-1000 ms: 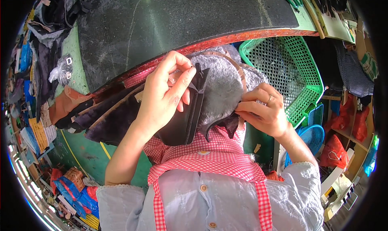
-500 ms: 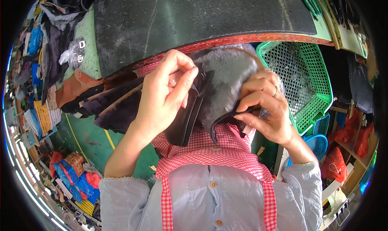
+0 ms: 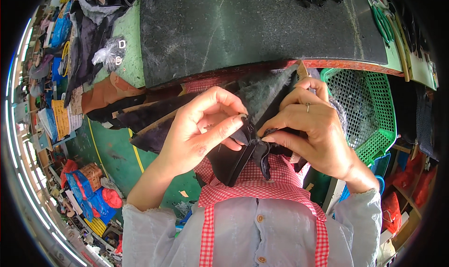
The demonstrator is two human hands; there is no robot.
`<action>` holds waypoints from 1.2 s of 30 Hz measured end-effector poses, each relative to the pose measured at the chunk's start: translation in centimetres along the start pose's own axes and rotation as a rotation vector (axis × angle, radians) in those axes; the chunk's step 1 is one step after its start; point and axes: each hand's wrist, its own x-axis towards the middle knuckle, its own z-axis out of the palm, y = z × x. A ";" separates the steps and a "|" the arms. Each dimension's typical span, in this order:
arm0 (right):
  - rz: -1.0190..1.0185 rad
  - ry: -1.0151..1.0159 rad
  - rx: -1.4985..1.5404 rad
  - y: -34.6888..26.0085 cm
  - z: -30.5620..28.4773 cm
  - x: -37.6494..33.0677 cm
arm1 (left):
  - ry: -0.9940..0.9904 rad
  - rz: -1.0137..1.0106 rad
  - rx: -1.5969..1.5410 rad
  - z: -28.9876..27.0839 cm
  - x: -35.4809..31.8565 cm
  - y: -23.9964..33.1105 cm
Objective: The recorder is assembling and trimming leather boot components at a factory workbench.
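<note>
Here, just on the person's side of the bench, a black zippered piece hangs with grey fur beyond it. The left hand pinches its dark edge between thumb and forefinger; the right hand pinches dark material close by. A green basket stands by the bench's near edge, toward its right end.

I see the left hand and right hand pinch dark fabric close together, a black zipper just below. Grey fur shows between them and the tabletop; a green basket stands beyond the right hand.
</note>
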 end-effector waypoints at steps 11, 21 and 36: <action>-0.041 -0.040 0.007 -0.3 -0.1 0.3 | -0.110 -0.051 -0.014 -0.5 0.8 -0.1; -0.024 -0.086 0.000 -0.4 -0.5 0.1 | -0.133 -0.042 0.027 -0.2 1.0 -0.1; 0.062 -0.023 0.034 -0.2 -0.4 -0.4 | -0.138 -0.062 0.039 0.2 1.3 -0.2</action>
